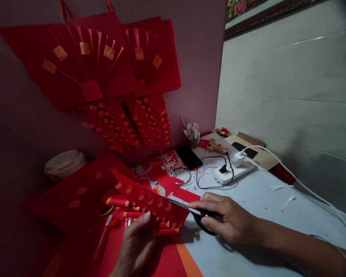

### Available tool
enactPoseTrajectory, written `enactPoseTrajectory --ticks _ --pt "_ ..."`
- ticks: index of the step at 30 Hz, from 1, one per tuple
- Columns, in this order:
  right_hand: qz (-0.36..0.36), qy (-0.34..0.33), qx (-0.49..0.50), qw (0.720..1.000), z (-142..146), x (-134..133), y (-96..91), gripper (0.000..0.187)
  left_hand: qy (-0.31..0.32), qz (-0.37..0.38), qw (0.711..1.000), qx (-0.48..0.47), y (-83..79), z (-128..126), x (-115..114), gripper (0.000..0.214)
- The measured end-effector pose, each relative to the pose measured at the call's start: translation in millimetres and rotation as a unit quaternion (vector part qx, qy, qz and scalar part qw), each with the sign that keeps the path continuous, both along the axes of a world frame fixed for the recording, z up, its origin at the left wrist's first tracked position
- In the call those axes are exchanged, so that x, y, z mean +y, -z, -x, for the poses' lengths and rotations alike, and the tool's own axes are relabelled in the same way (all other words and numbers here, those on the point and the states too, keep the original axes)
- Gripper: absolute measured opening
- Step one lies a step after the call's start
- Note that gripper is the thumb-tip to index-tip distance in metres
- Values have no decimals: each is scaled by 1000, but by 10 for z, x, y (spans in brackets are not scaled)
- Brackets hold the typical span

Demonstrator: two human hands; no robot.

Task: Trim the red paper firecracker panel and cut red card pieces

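My left hand (137, 240) grips a red paper piece (150, 200) from below, thumb at its near edge; rows of small rolled paper tubes with orange ends cover it. In my right hand (232, 219) is a pair of scissors (201, 225) with black handles, fingers closed round the loops. Its metal blades point left and reach the right part of the paper piece; whether they touch it I cannot tell. Beneath my left hand lie red paper sheets (167, 259) and more rolled red tubes. A red-handled tool (102, 242) lies left of that hand.
Red paper fans (92, 90) hang upper left. Across the white table (242, 250) are a white power strip (233, 172) with cables, a glue gun (217, 146), a black phone (189, 157), a pen cup (193, 142) and paper scraps (171, 163). Walls stand behind and right.
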State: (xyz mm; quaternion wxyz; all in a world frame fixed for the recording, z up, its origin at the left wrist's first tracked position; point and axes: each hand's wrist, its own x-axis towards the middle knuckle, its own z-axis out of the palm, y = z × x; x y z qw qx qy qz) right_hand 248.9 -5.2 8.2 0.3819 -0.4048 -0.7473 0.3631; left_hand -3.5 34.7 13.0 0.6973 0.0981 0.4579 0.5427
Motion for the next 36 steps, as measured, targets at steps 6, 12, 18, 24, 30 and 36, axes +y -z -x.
enactPoseTrajectory --ticks 6,12,18,24,30,36 --pt "-5 4 -1 1000 7 -7 -17 38 -7 3 1000 -14 -16 -24 -1 22" --pt "5 7 -12 1000 7 0 -25 39 22 -8 1000 -19 -40 -36 -2 22" --pt "9 5 -13 1000 -2 6 2 40 24 -15 999 -37 -41 -41 -5 24" --pt "-6 1 -2 1000 4 0 3 39 31 -13 999 -38 -39 -49 -7 23" --pt "-13 -3 1 1000 4 5 32 39 12 10 1000 -16 -68 -65 -14 23" --pt "-5 -1 -13 1000 4 5 16 40 2 9 1000 -13 -77 -82 -16 24"
